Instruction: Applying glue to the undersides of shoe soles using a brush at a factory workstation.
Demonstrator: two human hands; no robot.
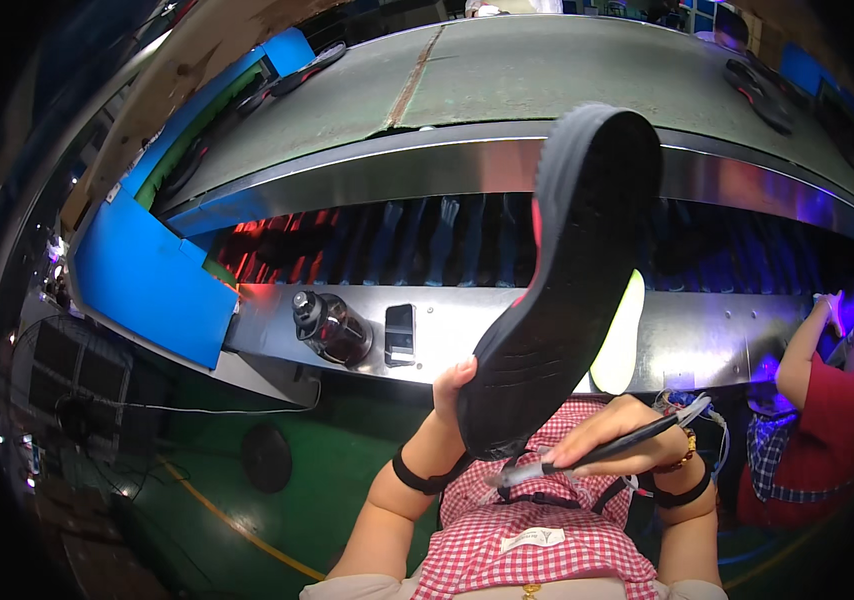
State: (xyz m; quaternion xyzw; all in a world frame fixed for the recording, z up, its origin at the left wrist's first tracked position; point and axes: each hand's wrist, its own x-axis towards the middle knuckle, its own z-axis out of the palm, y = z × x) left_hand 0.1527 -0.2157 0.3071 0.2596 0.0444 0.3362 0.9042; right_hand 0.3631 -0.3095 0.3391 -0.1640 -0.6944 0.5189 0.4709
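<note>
The left hand (446, 405) grips the black shoe sole (577, 300) at the left side of its near end, thumb on the edge; the remaining fingers are hidden behind it. The sole is raised, tilted, its underside facing the camera. In view, its far end overlaps the near edge of the conveyor (307, 140), and its near end lies over the checkered apron (477, 545).

The right hand (619, 432) is closed around the black handle of a slim tool (597, 452). The pale tip points left, just below the sole's near end; contact cannot be determined.

A dark bottle (332, 330) stands near the left end of the steel ledge (707, 340); a phone (400, 335) lies just right of it. A yellow-green insole (619, 335) shows beside the sole, reaching the ledge's near edge; its support cannot be determined. A co-worker (827, 430) in red occupies the ledge's right end.
</note>
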